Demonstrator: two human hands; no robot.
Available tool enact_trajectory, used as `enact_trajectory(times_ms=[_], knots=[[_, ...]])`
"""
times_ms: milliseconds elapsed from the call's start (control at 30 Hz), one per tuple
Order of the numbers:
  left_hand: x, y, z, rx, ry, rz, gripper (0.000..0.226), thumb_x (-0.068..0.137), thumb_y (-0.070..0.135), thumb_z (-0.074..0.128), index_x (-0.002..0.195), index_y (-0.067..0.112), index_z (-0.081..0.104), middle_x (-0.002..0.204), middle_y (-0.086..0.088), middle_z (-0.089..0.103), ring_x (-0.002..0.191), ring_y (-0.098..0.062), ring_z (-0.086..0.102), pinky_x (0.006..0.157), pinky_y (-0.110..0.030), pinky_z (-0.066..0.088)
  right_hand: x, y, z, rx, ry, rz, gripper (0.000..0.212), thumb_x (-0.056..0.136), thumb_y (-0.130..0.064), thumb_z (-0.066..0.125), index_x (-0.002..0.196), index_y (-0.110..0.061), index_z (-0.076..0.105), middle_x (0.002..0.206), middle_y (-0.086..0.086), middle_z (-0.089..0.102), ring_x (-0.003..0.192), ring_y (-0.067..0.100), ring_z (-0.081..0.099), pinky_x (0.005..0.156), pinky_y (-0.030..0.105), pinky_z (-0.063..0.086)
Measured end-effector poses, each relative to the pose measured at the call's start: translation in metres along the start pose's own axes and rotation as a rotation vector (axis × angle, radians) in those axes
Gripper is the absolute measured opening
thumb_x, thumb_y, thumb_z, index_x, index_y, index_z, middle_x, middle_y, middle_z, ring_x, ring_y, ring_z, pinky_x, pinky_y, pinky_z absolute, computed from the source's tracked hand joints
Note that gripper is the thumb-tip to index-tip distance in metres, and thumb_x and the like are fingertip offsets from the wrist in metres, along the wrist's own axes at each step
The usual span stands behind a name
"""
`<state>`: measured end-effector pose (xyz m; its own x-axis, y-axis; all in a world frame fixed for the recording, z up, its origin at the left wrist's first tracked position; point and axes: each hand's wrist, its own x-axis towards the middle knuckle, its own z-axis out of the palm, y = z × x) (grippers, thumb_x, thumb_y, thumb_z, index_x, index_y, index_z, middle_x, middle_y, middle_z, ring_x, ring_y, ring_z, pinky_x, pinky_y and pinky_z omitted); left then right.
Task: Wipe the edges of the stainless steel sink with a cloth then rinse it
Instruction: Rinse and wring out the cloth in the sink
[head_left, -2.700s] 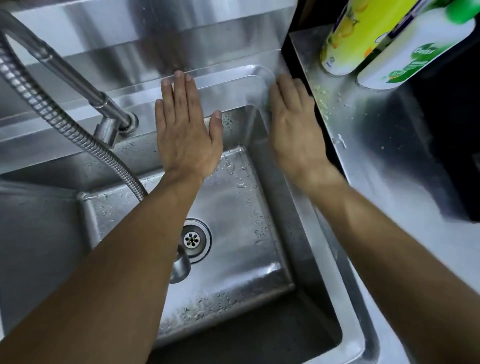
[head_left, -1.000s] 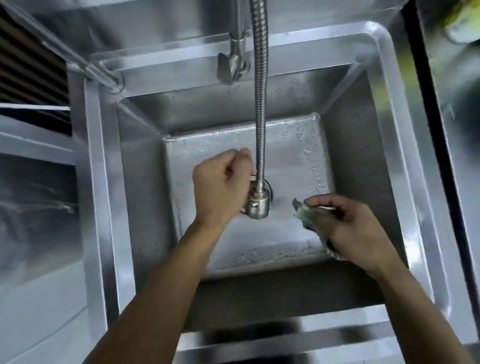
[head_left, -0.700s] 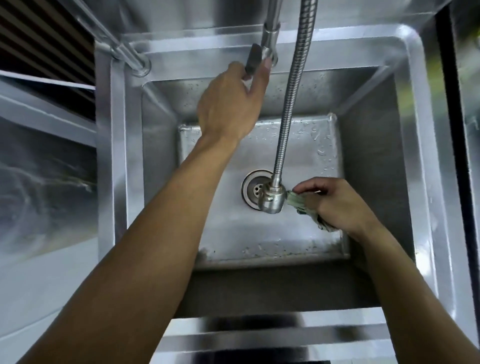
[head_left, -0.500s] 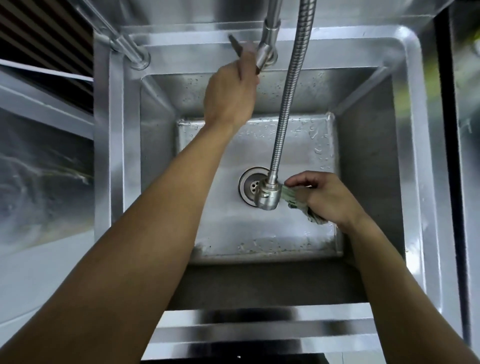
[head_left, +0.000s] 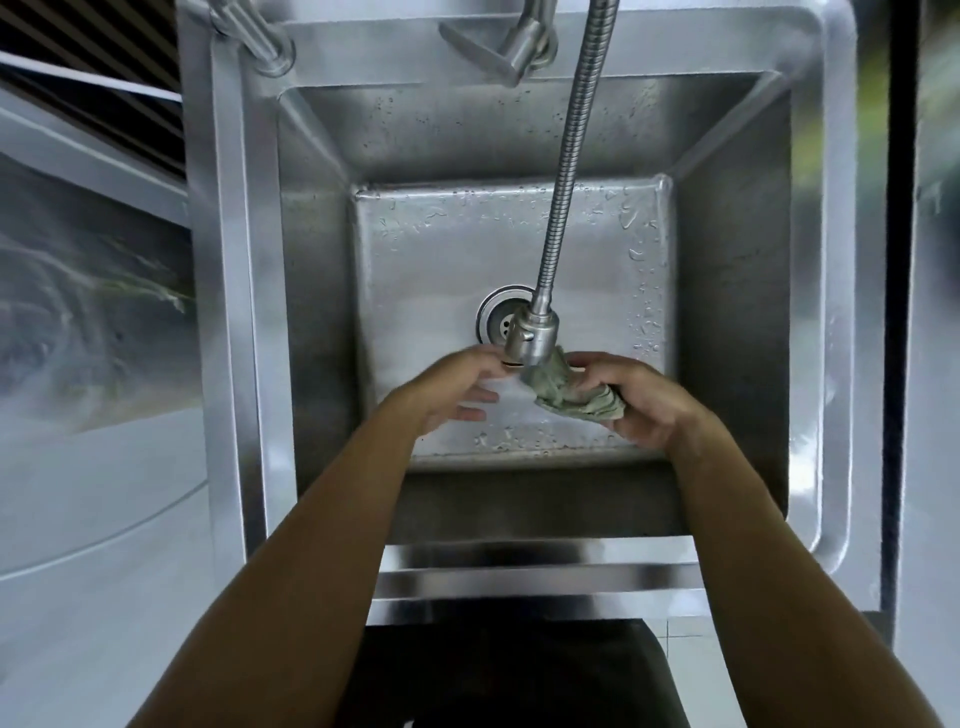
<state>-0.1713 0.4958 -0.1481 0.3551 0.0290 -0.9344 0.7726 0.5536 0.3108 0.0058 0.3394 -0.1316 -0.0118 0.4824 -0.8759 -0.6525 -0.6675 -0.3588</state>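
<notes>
Sink (head_left: 244, 312): square brushed-steel basin, flat rim, droplets on the floor, round drain (head_left: 496, 317) at centre. Hose (head_left: 566, 182): ribbed flexible steel, runs from the back rim down to a smooth nozzle (head_left: 532, 338) hanging over the drain. Lever (head_left: 480, 49) on the back rim, flat blade pointing left.

Cloth (head_left: 569, 392): grey-green, limp, bunched, long axis running from directly under the nozzle down-right into my right hand (head_left: 644, 405). Right fingers grasp its lower end. Left hand (head_left: 457, 387) is just left of the nozzle, fingers loose, holding nothing, tips near the nozzle mouth. I can't see any water stream.

My read: rinse step. Left hand is nearer the free end, so it takes that end for the rub under the nozzle.
</notes>
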Motion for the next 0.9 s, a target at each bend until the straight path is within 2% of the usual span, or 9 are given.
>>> enact_trajectory(times_ms=[100,200,300,433,533,633,733,800,900], knots=[[0.007,-0.013,0.018,-0.152,-0.179,0.06,0.033,0.098,0.014,0.061,0.127,0.03,0.061,0.121,-0.003,0.069,0.11,-0.023,0.066,0.086,-0.035,0.058,0.01,0.008,0.016,-0.014,-0.045,0.057,0.042,0.072,0.003,0.057,0.111,-0.005,0.071,0.103,0.017,0.073,0.087,0.022,0.069,0.083,0.029,0.051],[0.01,-0.011,0.024,-0.13,0.0,0.143,0.03,0.094,0.014,0.074,0.122,0.019,0.068,0.11,-0.004,0.074,0.1,-0.021,0.069,0.071,-0.028,0.059,0.025,0.016,0.023,-0.001,-0.026,0.037,0.059,0.062,-0.004,0.06,0.12,0.003,0.067,0.11,0.022,0.071,0.097,0.027,0.069,0.088,0.033,0.051],[0.012,-0.012,0.019,-0.086,0.199,0.206,0.025,0.087,0.02,0.081,0.109,0.014,0.07,0.096,-0.003,0.073,0.083,-0.017,0.069,0.064,-0.027,0.058,0.033,0.02,0.024,-0.043,0.141,-0.063,0.039,0.074,-0.003,0.068,0.113,-0.003,0.071,0.115,0.022,0.073,0.111,0.037,0.07,0.087,0.042,0.06],[0.006,-0.011,0.014,-0.144,0.393,0.248,0.03,0.089,0.042,0.077,0.095,0.014,0.065,0.086,-0.002,0.071,0.076,-0.016,0.068,0.059,-0.028,0.057,0.034,0.022,0.028,-0.11,0.283,-0.242,0.026,0.087,-0.005,0.074,0.112,-0.013,0.075,0.108,0.01,0.077,0.104,0.032,0.073,0.084,0.039,0.061],[0.006,-0.015,0.007,-0.121,0.429,0.212,0.045,0.094,0.055,0.067,0.103,0.011,0.065,0.092,-0.004,0.071,0.08,-0.017,0.068,0.057,-0.025,0.056,0.037,0.025,0.034,-0.112,0.147,-0.229,0.031,0.088,-0.003,0.076,0.116,-0.015,0.072,0.111,0.006,0.077,0.104,0.024,0.074,0.085,0.033,0.061],[0.007,-0.023,0.0,-0.181,0.238,0.179,0.04,0.095,0.052,0.069,0.116,0.019,0.065,0.099,-0.001,0.07,0.083,-0.016,0.066,0.06,-0.026,0.055,0.04,0.026,0.039,-0.261,0.153,-0.207,0.041,0.084,-0.008,0.081,0.121,-0.016,0.066,0.113,0.004,0.075,0.1,0.02,0.073,0.078,0.03,0.059],[0.007,-0.029,-0.002,-0.246,0.015,0.208,0.038,0.095,0.03,0.075,0.131,0.024,0.064,0.106,-0.001,0.074,0.092,-0.02,0.072,0.068,-0.029,0.058,0.035,0.027,0.035,-0.221,0.286,-0.204,0.019,0.088,-0.018,0.076,0.103,-0.012,0.066,0.096,0.009,0.071,0.075,0.023,0.065,0.068,0.034,0.057],[0.007,-0.023,0.008,-0.251,-0.058,0.225,0.044,0.094,0.02,0.076,0.135,0.02,0.062,0.11,-0.005,0.075,0.094,-0.022,0.076,0.071,-0.029,0.059,0.031,0.031,0.028,-0.179,0.36,-0.22,0.012,0.092,-0.023,0.072,0.09,-0.014,0.063,0.088,0.009,0.069,0.074,0.024,0.063,0.066,0.036,0.057],[0.009,-0.006,0.025,-0.166,-0.109,0.259,0.045,0.092,0.018,0.078,0.135,0.017,0.062,0.112,-0.006,0.075,0.093,-0.018,0.076,0.075,-0.028,0.06,0.026,0.033,0.015,-0.12,0.47,-0.276,0.018,0.096,-0.025,0.068,0.083,-0.015,0.06,0.081,0.006,0.067,0.075,0.025,0.061,0.059,0.034,0.053]])
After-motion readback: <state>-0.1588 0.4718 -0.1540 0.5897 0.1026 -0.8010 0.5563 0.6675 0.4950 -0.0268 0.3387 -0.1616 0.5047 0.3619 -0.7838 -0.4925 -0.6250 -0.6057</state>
